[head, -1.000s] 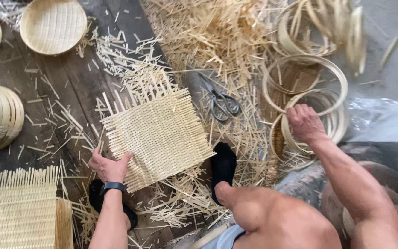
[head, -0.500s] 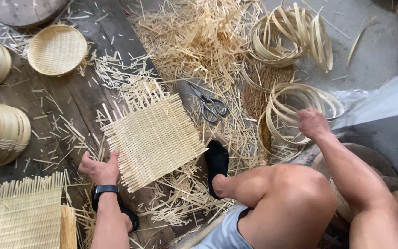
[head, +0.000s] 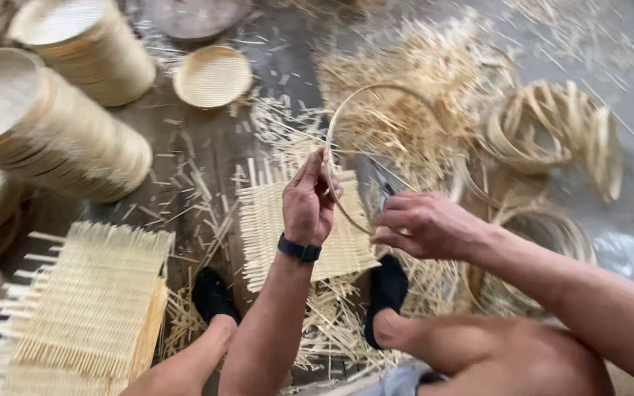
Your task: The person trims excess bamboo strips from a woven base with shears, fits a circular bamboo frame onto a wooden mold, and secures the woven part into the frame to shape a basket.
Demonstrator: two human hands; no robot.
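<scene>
The left hand (head: 308,198) pinches the left side of a thin bamboo hoop (head: 376,92) between thumb and fingers (head: 310,167), and the right hand (head: 423,224) has its fingers closed on the low part of the same hoop. The hoop stands up on its edge in the air, just over a flat woven mat (head: 299,227) that lies on the floor (head: 192,154) between the person's two feet in black socks (head: 387,290). The left wrist wears a dark band (head: 299,249). A little past the right hand, something like scissors (head: 384,192) shows, but it is too blurred to be sure. Behind the hoop is a big heap of loose bamboo strips (head: 405,66), and small bits are spread all over the floor, so little bare floor shows near the hands; the most bare room is the dark patch to the left of the mat. To the right lie more hoops (head: 552,132) in loose piles, too tangled to count. At the lower left lies a second woven mat (head: 86,301) with sticks poking out of its edges. At the upper left are two tall stacks of round woven trays (head: 75,139), tipped on their sides, and more stacks are cut off by the left edge. One small round tray (head: 213,75) lies alone, well apart from the hands, with nothing in it.
</scene>
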